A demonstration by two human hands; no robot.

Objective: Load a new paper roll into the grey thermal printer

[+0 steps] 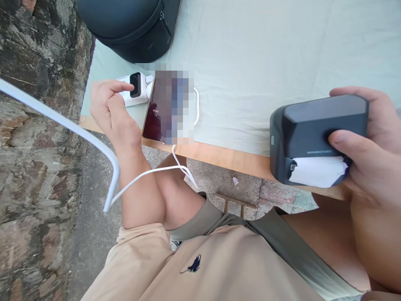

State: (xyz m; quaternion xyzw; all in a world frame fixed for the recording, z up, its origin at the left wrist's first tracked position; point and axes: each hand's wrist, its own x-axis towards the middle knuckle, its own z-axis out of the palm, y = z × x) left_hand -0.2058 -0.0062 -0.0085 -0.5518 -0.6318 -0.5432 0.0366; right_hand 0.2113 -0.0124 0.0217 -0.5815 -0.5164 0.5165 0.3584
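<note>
My right hand [369, 142] grips a dark grey boxy device [316, 129] with a torn white paper label [316, 171] on its lower front, held near the table's front edge. My left hand [108, 106] rests its fingertips on a white power adapter [138, 94] with a black plug [135, 84] in it, at the table's left corner. A phone [158, 115] with a dark screen lies right beside that hand, with a white cable [150, 172] hanging from it down past my knee.
A pale green cloth [266, 62] covers the wooden table [219, 154]. A large black bag [131, 25] stands at the back left. A stone wall [37, 125] rises on the left, crossed by a white tube [78, 129]. My knees and beige shirt fill the foreground.
</note>
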